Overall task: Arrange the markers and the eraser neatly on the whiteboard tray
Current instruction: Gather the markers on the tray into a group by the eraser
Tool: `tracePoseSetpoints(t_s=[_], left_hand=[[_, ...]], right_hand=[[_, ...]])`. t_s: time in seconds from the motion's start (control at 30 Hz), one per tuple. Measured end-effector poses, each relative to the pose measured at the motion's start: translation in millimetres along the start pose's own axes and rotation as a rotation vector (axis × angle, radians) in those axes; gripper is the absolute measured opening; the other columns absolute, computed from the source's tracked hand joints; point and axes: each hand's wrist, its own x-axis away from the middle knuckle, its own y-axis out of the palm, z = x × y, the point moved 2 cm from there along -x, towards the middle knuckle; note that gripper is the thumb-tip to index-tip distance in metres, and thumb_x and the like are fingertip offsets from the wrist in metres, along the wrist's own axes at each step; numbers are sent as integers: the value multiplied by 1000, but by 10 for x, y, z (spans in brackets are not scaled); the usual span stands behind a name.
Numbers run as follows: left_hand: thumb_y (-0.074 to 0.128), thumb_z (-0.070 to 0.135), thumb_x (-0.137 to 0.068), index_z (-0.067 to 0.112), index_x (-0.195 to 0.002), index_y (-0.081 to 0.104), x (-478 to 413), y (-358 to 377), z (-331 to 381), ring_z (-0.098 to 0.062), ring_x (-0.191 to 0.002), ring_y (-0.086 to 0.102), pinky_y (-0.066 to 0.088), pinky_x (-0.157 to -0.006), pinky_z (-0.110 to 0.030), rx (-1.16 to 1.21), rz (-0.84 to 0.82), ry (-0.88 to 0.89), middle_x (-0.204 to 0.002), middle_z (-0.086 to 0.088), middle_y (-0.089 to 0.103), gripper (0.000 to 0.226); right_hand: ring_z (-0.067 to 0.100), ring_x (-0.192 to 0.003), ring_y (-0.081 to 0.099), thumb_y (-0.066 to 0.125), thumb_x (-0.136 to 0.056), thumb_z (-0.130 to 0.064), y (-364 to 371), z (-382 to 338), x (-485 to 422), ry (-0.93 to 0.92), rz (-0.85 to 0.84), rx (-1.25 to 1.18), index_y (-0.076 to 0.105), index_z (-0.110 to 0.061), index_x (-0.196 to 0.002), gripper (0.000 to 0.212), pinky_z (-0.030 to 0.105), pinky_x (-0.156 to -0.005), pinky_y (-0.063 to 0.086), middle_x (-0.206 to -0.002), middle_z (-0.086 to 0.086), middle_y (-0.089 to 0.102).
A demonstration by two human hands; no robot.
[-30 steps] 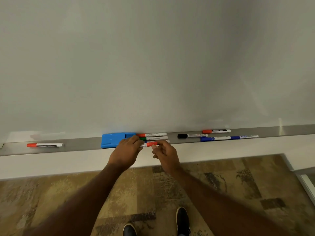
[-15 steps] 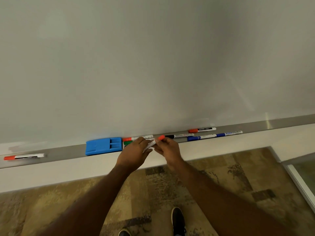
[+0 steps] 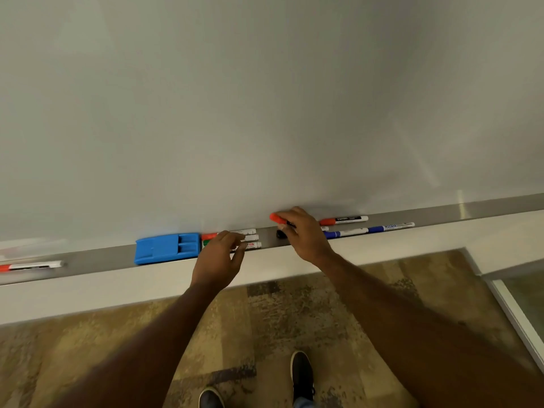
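The grey whiteboard tray (image 3: 88,262) is carrying everything. A blue eraser (image 3: 167,248) is lying flat in it, and just beside its right end three markers (image 3: 250,238) are sitting side by side, one red-capped, one green-capped, the third's cap hidden. The left hand (image 3: 219,258) is resting over these, its fingers (image 3: 235,235) loosely spread on their barrels and not closing round any. The right hand (image 3: 304,234) is pinching a red-capped marker (image 3: 276,217), held just above the tray near the board. A black cap (image 3: 281,233) is showing under that hand. Further right, a red marker (image 3: 343,219) and two blue markers (image 3: 368,230) are lying in the tray. Another red marker (image 3: 31,265) is lying well apart at the far left.
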Motion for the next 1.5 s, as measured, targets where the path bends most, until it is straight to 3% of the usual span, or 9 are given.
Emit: tracePoseSetpoints(t_s=[0.13, 0.33, 0.53, 0.77, 0.87, 0.97, 1.13, 1.3, 1.5], left_hand=[[59, 27, -93, 17, -115, 65, -29, 42, 14, -15, -91, 62, 51, -77, -29, -44, -26, -22, -105, -1, 68, 25], [56, 35, -93, 19, -129, 57, -63, 181, 18, -21, -118, 54, 47, -98, -38, -337, -248, 51, -130, -3, 58, 39], [50, 44, -94, 18, -135, 50, -62, 296, -14, -23, -129, 45, 39, -106, -42, -496, -322, 88, -140, -3, 50, 49], [49, 48, -94, 19, -137, 48, -48, 295, -38, -24, -130, 45, 39, -107, -42, -521, -329, 58, -142, -4, 48, 52], [49, 47, -94, 18, -134, 51, -79, 286, -13, -24, -128, 47, 40, -105, -42, -501, -314, 69, -139, -4, 50, 49], [50, 44, -95, 18, -131, 54, -139, 294, 38, -23, -125, 48, 41, -105, -42, -463, -288, 74, -136, -4, 54, 45], [52, 37, -93, 17, -127, 58, -373, 418, 326, -24, -115, 54, 42, -100, -43, -295, -218, 59, -126, -5, 63, 40], [55, 33, -90, 22, -125, 54, -484, 653, 573, -28, -104, 57, 40, -95, -47, -188, -205, -107, -108, -5, 69, 37], [55, 32, -89, 21, -119, 50, -513, 803, 617, -29, -104, 55, 35, -96, -49, -163, -216, -193, -103, -6, 68, 31]], right_hand=[[22, -105, 60, 64, -91, -16, 125, 100, 3, 2, -125, 151, 64, -13, -118, 27, 29, -94, 46, -113, 7, 69], [24, -99, 61, 68, -88, -22, 228, 166, -59, 29, -234, 290, 67, -15, -109, 22, 34, -89, 47, -106, 8, 70], [25, -100, 57, 63, -91, -22, 291, 201, -18, -13, -259, 337, 65, -15, -110, 21, 38, -88, 50, -108, 7, 66], [24, -104, 57, 52, -97, -18, 335, 223, 77, -41, -283, 352, 64, -11, -116, 24, 34, -92, 49, -113, 9, 64], [23, -109, 56, 52, -97, -17, 241, 210, 94, -50, -203, 313, 62, -9, -120, 26, 34, -95, 46, -119, 9, 64], [24, -101, 59, 55, -94, -11, 25, 236, 84, -44, -40, 260, 67, -5, -111, 21, 37, -89, 49, -107, 12, 68], [24, -87, 64, 60, -88, -5, -376, 495, 162, 167, 238, 308, 70, -7, -98, 14, 29, -80, 49, -92, 10, 72], [27, -93, 61, 64, -86, -16, -482, 717, 323, 402, 286, 454, 69, -19, -94, 10, 45, -89, 43, -85, 4, 71], [29, -100, 54, 60, -86, -18, -412, 813, 297, 452, 163, 417, 66, -25, -103, 19, 45, -90, 34, -86, 3, 69]])
